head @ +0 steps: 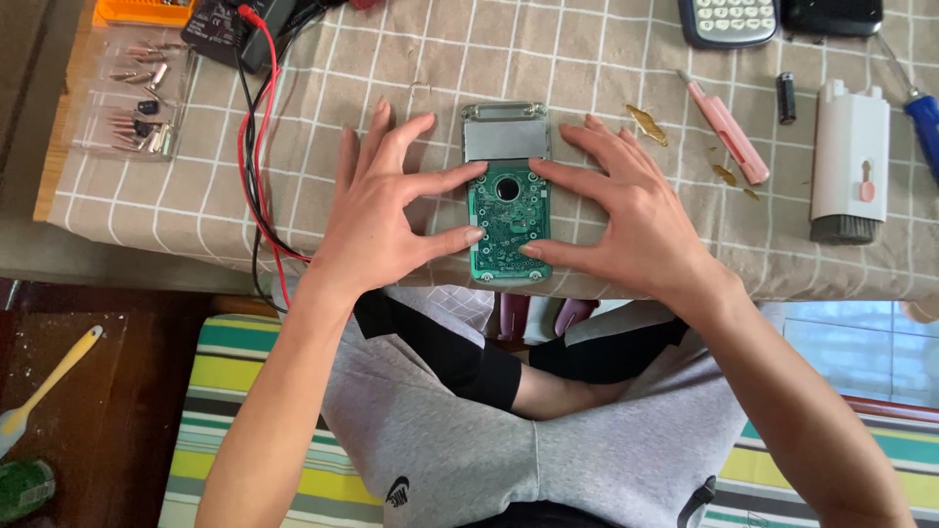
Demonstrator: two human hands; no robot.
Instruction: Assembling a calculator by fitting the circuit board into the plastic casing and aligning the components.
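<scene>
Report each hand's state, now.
Left hand: open, fingertips pressing the green circuit board.
Right hand: open, fingertips pressing the same board.

A grey rectangular display panel (506, 140) is seen at the upper end of a green circuit board (509, 220), in the middle of the checked tabletop (391, 59). A clear plastic blister package (137, 98) of small metal bits is laid at the far left edge. No labels or signs can be made out.
</scene>
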